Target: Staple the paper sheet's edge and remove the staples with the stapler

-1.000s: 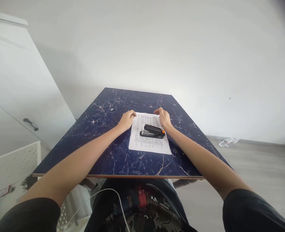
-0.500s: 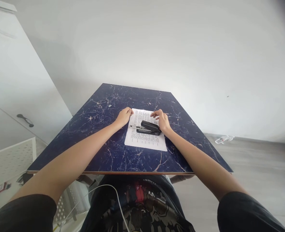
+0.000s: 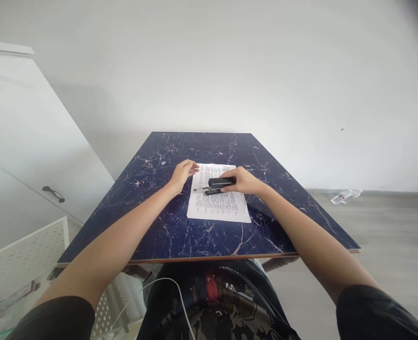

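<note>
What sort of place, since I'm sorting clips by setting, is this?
Probably a room in a home, though a small office is possible: a white cabinet, a marbled blue table facing a plain wall, and a stapler over printed paper.

Bench [image 3: 209, 238]: flat top, dark blue, marble-patterned with pale branching veins; a brown strip [image 3: 209, 259] shows along the near edge. Printed paper [image 3: 218, 208] lies flat on the top, near the middle of its width, set back from the near edge and slightly skewed to it. Whether one sheet or several cannot be determined. Small pale patch [image 3: 163, 163] noted left of the paper's far end; surface mark or loose scrap, indeterminable.
</note>
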Demonstrator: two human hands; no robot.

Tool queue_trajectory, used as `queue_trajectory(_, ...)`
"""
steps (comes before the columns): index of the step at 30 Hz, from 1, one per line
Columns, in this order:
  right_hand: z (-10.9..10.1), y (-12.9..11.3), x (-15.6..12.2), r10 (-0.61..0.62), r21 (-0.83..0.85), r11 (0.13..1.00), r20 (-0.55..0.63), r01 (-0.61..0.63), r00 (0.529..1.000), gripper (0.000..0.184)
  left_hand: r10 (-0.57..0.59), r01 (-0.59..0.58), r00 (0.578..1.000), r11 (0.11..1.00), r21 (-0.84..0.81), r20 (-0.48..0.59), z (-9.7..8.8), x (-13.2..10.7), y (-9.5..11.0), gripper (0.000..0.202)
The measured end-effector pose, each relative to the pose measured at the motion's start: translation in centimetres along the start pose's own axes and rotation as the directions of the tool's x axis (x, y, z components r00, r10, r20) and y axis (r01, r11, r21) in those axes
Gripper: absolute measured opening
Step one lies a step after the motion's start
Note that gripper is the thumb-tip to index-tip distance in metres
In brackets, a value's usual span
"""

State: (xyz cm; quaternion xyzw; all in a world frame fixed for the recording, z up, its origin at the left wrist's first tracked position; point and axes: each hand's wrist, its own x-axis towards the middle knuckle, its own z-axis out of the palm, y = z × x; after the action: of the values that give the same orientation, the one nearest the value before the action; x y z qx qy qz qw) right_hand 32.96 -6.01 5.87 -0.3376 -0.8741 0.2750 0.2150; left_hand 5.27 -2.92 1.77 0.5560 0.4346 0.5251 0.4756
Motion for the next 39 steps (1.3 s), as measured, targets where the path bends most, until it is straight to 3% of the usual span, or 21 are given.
queue_trajectory(2, 0.1, 0.0, 0.1, -0.036, -0.073, 0.997, -0.198, 0.022, 0.979, 0.029, -0.115, 0.122, 0.991, 0.985, -0.121, 0.061, 0.2, -0.2, 0.4, 0.028)
queue_trajectory(4, 0.3, 0.1, 0.2, -0.187, -0.287, 0.954, -0.349, 0.085, 0.918, 0.023, -0.247, 0.280, 0.953, 0.939, -0.201, 0.173, 0.3, -0.4, 0.8, 0.036)
queue_trajectory(5, 0.4, 0.1, 0.2, -0.295, -0.428, 0.895, -0.365, 0.122, 0.883, 0.023, -0.295, 0.349, 0.926, 0.908, -0.230, 0.237, 0.3, -0.5, 1.0, 0.041)
queue_trajectory(7, 0.5, 0.0, 0.1, -0.477, -0.676, 0.715, -0.285, 0.179, 0.831, 0.028, -0.333, 0.433, 0.878, 0.857, -0.279, 0.343, 0.3, -0.7, 1.2, 0.049)
queue_trajectory(10, 0.6, -0.4, -0.2, -0.605, -0.858, 0.460, -0.114, 0.230, 0.788, 0.036, -0.318, 0.481, 0.839, 0.813, -0.328, 0.441, 0.1, -0.7, 1.3, 0.050)
queue_trajectory(12, 0.6, -0.7, -0.4, -0.644, -0.899, 0.352, -0.031, 0.261, 0.764, 0.036, -0.318, 0.496, 0.826, 0.801, -0.335, 0.464, 0.0, -0.7, 1.1, 0.046)
queue_trajectory(14, 0.7, -1.0, -0.4, -0.652, -0.910, 0.310, 0.007, 0.275, 0.758, 0.035, -0.289, 0.459, 0.848, 0.819, -0.344, 0.444, 0.0, -0.6, 0.9, 0.036)
queue_trajectory(17, 1.0, -1.0, -0.1, -0.601, -0.879, 0.422, -0.086, 0.223, 0.794, 0.037, -0.258, 0.368, 0.904, 0.877, -0.311, 0.342, 0.2, -0.4, 0.7, 0.017)
queue_trajectory(20, 1.1, -0.6, 0.3, -0.449, -0.698, 0.715, -0.401, 0.051, 0.799, 0.031, -0.264, 0.300, 0.949, 0.925, -0.235, 0.171, 0.2, -0.3, 0.9, 0.011)
queue_trajectory(22, 0.9, -0.2, 0.4, -0.222, -0.423, 0.905, -0.564, -0.048, 0.795, 0.023, -0.224, 0.235, 0.972, 0.947, -0.220, 0.076, 0.0, -0.2, 1.3, 0.014)
queue_trajectory(24, 0.7, 0.3, 0.5, 0.000, -0.152, 0.984, -0.545, -0.099, 0.839, 0.024, -0.169, 0.167, 0.986, 0.964, -0.208, 0.010, -0.4, -0.1, 1.8, 0.016)
queue_trajectory(26, 0.8, 0.7, 0.7, 0.107, -0.007, 0.992, -0.440, -0.122, 0.891, 0.031, -0.130, 0.121, 0.991, 0.979, -0.162, -0.041, -1.1, -0.1, 2.4, 0.014)
queue_trajectory(28, 1.1, 1.1, 0.9, 0.138, 0.047, 0.990, -0.371, -0.130, 0.918, 0.034, -0.039, 0.046, 0.997, 0.995, 0.090, -0.074, -1.9, -0.2, 2.9, 0.014)
queue_trajectory(29, 1.4, 1.2, 1.0, 0.144, 0.057, 0.990, -0.349, -0.132, 0.926, 0.034, 0.027, -0.004, 0.997, 0.955, 0.296, -0.075, -2.4, -0.3, 3.2, 0.015)
queue_trajectory(30, 1.7, 1.4, 1.1, 0.144, 0.057, 0.990, -0.328, -0.133, 0.934, 0.033, 0.082, -0.044, 0.995, 0.856, 0.516, -0.052, -2.9, -0.4, 3.5, 0.016)
queue_trajectory(32, 2.2, 1.5, 1.3, 0.136, 0.028, 0.991, -0.284, -0.134, 0.949, 0.030, 0.056, -0.063, 0.998, 0.563, 0.824, 0.038, -3.9, -0.7, 4.3, 0.022)
queue_trajectory(34, 2.5, 1.6, 1.3, 0.134, -0.010, 0.990, -0.247, -0.141, 0.960, 0.029, -0.193, -0.042, 0.973, 0.399, 0.916, 0.129, -4.7, -1.2, 5.1, 0.030)
queue_trajectory(36, 2.5, 1.5, 1.4, 0.142, -0.015, 0.989, -0.242, -0.150, 0.960, 0.034, -0.450, -0.059, 0.865, 0.352, 0.934, 0.224, -5.1, -1.8, 5.9, 0.045)
queue_trajectory(37, 2.4, 1.4, 1.3, 0.143, -0.007, 0.989, -0.251, -0.150, 0.957, 0.038, -0.516, -0.083, 0.817, 0.338, 0.937, 0.259, -5.2, -2.1, 6.2, 0.051)
queue_trajectory(39, 2.2, 1.2, 1.3, 0.127, 0.009, 0.992, -0.274, -0.129, 0.953, 0.044, -0.564, -0.143, 0.766, 0.317, 0.937, 0.308, -4.9, -2.6, 6.7, 0.050)
